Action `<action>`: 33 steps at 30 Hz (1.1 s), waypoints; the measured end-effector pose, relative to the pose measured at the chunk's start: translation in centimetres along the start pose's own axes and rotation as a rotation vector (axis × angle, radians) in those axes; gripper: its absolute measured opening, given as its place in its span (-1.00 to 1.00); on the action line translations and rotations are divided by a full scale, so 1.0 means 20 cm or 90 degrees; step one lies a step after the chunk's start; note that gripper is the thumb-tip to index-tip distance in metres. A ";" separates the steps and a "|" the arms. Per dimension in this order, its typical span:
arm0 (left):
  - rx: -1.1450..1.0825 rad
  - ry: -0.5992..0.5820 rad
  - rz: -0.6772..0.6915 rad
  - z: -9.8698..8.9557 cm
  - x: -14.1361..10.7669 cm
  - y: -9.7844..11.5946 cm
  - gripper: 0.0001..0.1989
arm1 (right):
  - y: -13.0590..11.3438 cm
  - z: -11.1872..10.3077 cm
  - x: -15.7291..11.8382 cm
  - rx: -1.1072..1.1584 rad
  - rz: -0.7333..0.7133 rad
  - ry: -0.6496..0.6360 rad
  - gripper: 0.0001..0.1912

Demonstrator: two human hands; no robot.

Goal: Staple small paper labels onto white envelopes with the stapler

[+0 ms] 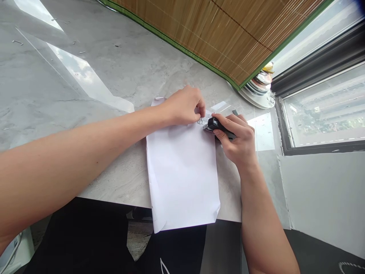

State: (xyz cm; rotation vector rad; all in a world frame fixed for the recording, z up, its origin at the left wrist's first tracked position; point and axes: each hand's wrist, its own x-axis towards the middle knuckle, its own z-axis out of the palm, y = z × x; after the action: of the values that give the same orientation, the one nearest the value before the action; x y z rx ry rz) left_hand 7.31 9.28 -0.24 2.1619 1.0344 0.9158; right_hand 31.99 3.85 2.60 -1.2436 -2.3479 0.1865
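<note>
White paper lies on the grey marbled table, its lower end hanging past the front edge. My right hand is wrapped round a black stapler, whose front end is at the paper's upper right corner. Just left of the stapler, my left hand is over the top of the paper, thumb and fingers pinched together. A small cluster of metal staples shows right below its fingertips, beside the stapler's front. Whether those fingers hold the staples or the paper is too small to tell.
A bamboo mat with a green border covers the far side. Stacked plates stand at the back right, near a window. Several loose staples are scattered on the table at the far left.
</note>
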 end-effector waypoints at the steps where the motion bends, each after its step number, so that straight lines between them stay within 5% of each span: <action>1: 0.000 0.000 -0.001 0.00 0.00 0.00 -0.84 | 0.00 0.00 0.00 0.000 0.001 0.001 -0.55; 33: 0.016 -0.020 -0.051 -0.02 0.01 0.07 -0.71 | -0.09 0.00 0.01 -0.180 0.026 -0.120 -0.61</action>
State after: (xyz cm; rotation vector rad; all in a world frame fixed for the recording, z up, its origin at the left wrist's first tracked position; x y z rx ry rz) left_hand 7.59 8.78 1.04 2.1317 1.1137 0.8349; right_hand 30.61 2.95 3.26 -1.4628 -2.5808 -0.0186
